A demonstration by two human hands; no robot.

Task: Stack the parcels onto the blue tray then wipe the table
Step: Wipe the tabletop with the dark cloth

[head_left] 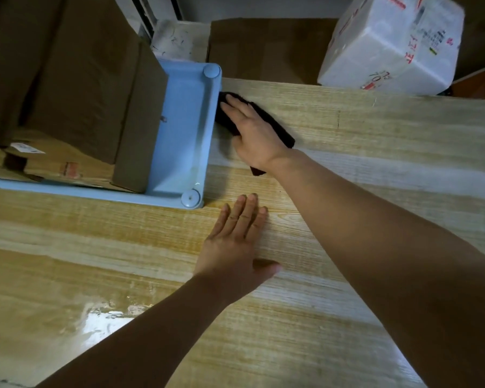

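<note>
The blue tray [184, 130] stands at the left on the wooden table [361, 141]. Brown cardboard parcels [90, 88] are stacked in it, and a flat one with a white label [48, 161] lies at the bottom. My right hand [255, 135] presses flat on a dark cloth [280, 130] on the table, right against the tray's right wall. My left hand [235, 239] rests flat on the table, fingers straight, just in front of the tray's near right corner.
A white foam box [389, 43] with printed labels sits past the table's far edge at the right. Brown cardboard [263, 49] lies behind the table in the middle. A glossy wet-looking patch [104, 320] shines on the near left of the table.
</note>
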